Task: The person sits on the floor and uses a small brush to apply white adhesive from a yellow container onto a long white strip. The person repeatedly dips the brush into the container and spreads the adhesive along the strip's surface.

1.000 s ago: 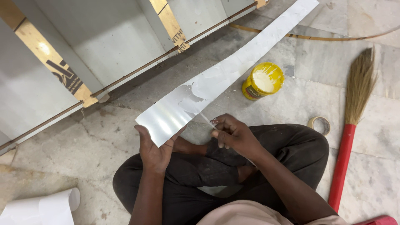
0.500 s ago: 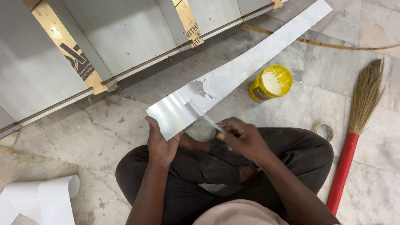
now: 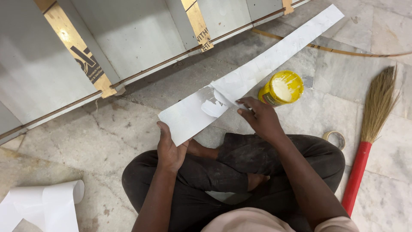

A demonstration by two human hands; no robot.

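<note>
I sit cross-legged on a stone floor. My left hand [image 3: 169, 148] grips the near end of a long white laminate strip [image 3: 262, 71] that runs away to the upper right. A wet white glue patch [image 3: 212, 105] lies on the strip near its middle. My right hand [image 3: 259, 118] rests on the strip's edge just right of the patch, its fingers curled around a thin spreader blade that is mostly hidden. An open yellow tub of white glue [image 3: 281, 88] stands on the floor right behind that hand.
A grey cabinet carcass with plywood edges [image 3: 128, 38] lies across the top left. A broom with a red handle [image 3: 369, 129] and a tape roll [image 3: 334, 138] are to the right. Curled white sheet [image 3: 47, 206] lies at bottom left. A thin brown strip [image 3: 334, 50] crosses the floor at upper right.
My right hand has moved up and right along the strip, from the near end to beside the glue tub. The left hand keeps its hold on the strip's end.
</note>
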